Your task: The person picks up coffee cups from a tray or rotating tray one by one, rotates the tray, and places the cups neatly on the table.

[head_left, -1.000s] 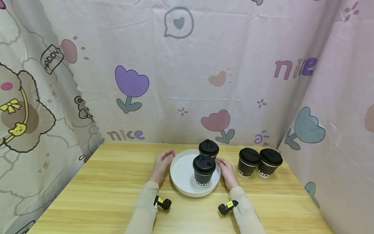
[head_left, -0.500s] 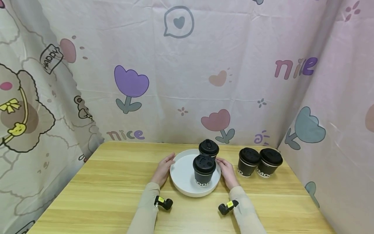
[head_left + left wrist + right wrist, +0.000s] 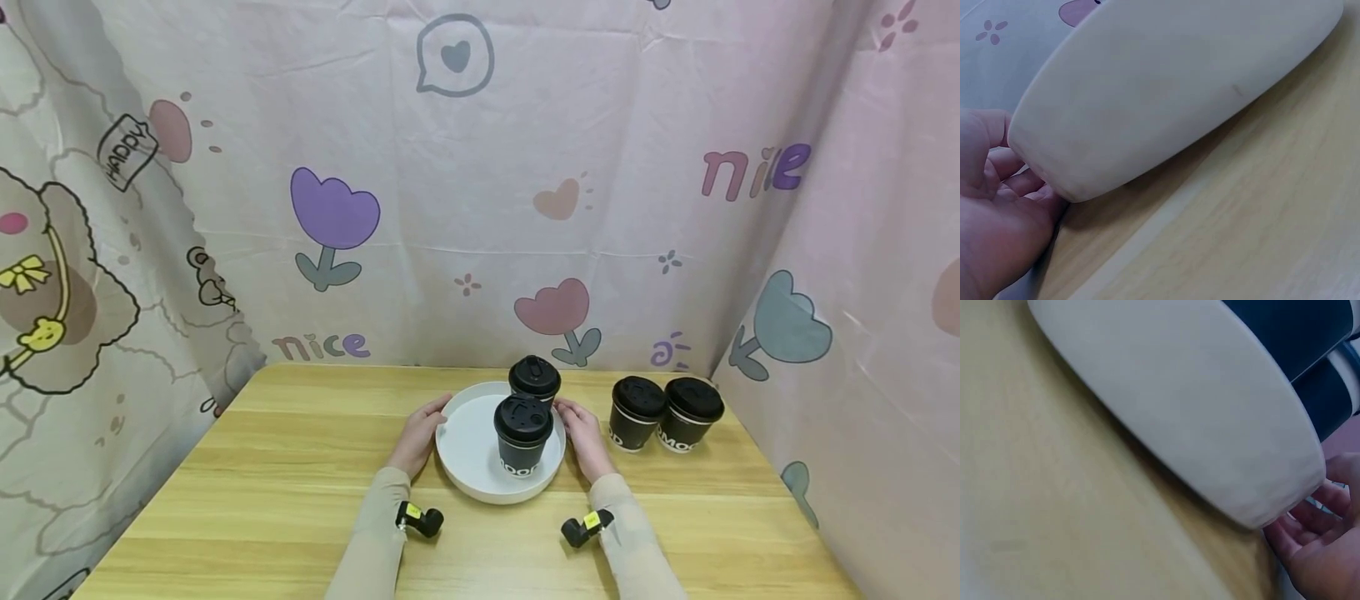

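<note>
A round white plate (image 3: 465, 454) with a raised rim sits on the wooden table. On its right half stand two lidded black paper coffee cups, the front cup (image 3: 521, 442) partly covering the rear cup (image 3: 534, 379). My left hand (image 3: 416, 437) grips the plate's left side. In the left wrist view its thumb lies at the rim and the fingers curl against the plate's lower wall (image 3: 1160, 94). Opposite it, my right hand (image 3: 585, 437) holds the right side, and the right wrist view shows fingers curled at the plate's lower edge (image 3: 1254, 515).
Two more lidded black coffee cups stand side by side at the table's right, one nearer cup (image 3: 636, 417) and one cup (image 3: 692, 417) by the right edge. A printed curtain (image 3: 450, 183) hangs behind and around the wooden table (image 3: 300, 458).
My left hand has come in against the plate's left rim and now grips it. The right hand, plate and cups stay in almost the same place.
</note>
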A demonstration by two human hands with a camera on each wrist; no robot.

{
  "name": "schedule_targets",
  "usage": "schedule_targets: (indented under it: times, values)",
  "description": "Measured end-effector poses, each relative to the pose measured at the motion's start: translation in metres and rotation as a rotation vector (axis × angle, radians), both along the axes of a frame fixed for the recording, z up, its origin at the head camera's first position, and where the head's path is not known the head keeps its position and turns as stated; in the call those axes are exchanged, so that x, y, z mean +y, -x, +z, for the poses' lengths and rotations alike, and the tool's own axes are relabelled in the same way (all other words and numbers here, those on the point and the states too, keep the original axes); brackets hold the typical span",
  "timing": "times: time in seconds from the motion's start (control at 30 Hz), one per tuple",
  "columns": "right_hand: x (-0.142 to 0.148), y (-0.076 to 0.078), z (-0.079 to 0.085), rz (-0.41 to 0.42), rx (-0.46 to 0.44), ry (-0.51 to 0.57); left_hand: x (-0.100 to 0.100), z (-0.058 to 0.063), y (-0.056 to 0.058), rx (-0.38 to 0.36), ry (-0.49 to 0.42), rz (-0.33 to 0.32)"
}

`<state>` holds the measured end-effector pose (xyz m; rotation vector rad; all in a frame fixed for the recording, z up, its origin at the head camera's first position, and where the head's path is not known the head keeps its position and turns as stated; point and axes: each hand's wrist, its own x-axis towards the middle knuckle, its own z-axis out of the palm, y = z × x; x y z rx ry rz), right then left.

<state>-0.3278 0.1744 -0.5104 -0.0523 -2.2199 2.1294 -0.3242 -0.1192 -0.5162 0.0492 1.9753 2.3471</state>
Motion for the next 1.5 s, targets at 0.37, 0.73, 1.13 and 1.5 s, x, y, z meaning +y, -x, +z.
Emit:
schedule_targets:
  times: [0.37,0.73,1.13,1.5]
  values:
    - [-0.005,-0.013,0.051,-0.037,0.132,0.077,0.0,-0.001,-0.001,-0.006,-0.008,-0.003]
    - [-0.025,-0.045,0.103,-0.033,0.384,-0.122,0.0,0.001,0.001,-0.008,0.004,0.007]
    - [-0.043,-0.062,0.108,0.237,0.582,-0.521,-0.001,-0.002,0.0,0.031,0.023,0.004]
    - [-0.044,-0.054,0.096,0.383,0.549,-0.681,-0.001,-0.001,0.001,-0.009,0.006,0.011]
